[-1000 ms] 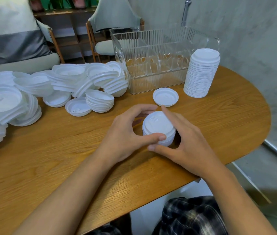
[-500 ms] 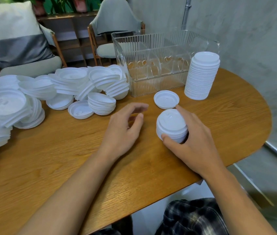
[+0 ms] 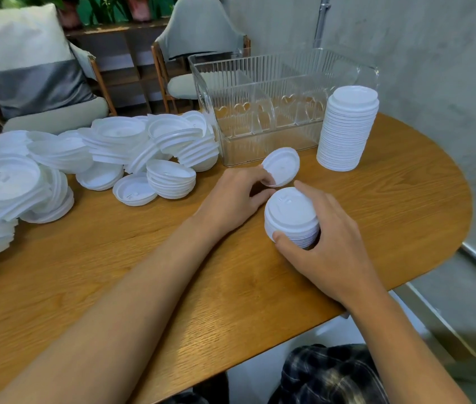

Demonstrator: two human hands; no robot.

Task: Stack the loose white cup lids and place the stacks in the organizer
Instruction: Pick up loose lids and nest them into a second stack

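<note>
right hand (image 3: 327,243) curled round short stack (image 3: 290,217), steadying it; left hand (image 3: 231,196) pinches tilted lid (image 3: 281,167) at stack's 12 o'clock, likely to cap it.

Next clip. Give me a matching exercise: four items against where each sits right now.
1. single white plastic cup lid
2. short stack of white lids
3. tall stack of white lids
4. clear ribbed plastic organizer

A. standing free right of the organizer
B. gripped by the right hand
C. farthest back, no lids inside
D. pinched, tilted, by the left hand

Pairs: 1-D, 2-B, 3-A, 4-C
</note>
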